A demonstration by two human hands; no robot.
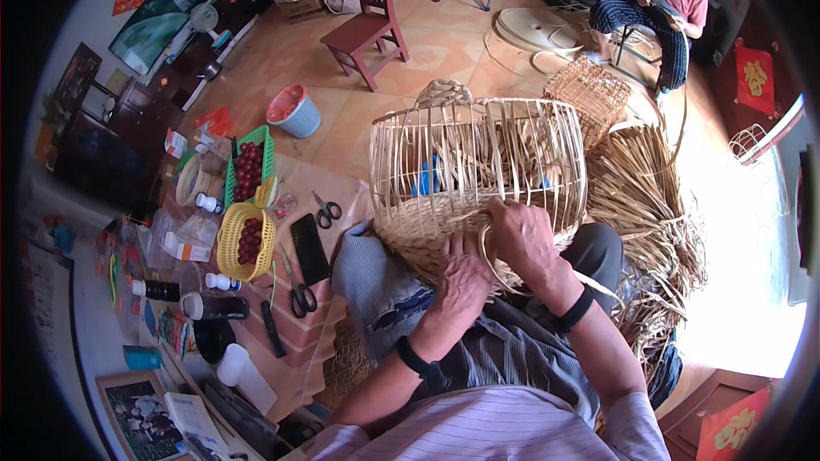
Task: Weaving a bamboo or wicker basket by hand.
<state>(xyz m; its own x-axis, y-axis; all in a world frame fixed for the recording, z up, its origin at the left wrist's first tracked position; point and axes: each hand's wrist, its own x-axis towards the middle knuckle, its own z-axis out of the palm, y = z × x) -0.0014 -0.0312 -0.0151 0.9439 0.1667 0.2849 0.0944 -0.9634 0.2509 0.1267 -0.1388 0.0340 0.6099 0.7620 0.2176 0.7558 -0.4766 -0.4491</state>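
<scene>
- At my far left, a green basket [270,162] and a yellow basket [222,248] hold dark red fruit [249,243].
- Nearer, a black phone [309,249] lies between two pairs of scissors [325,212].
- My left hand [465,277] rests against the weave, fingers extended; I can't tell whether they pinch anything.
- The wicker basket [406,226] sits at my lap, its upright stakes crowding above my hands.
- My right hand [523,243] curls by a looping pale strip [598,286]; its exact pinch is hidden.
- Dry straw [636,188] heaps at my right.
- Across the room: table [299,350], tiled floor [444,43], wooden chair [363,30], seated person [670,0].
</scene>
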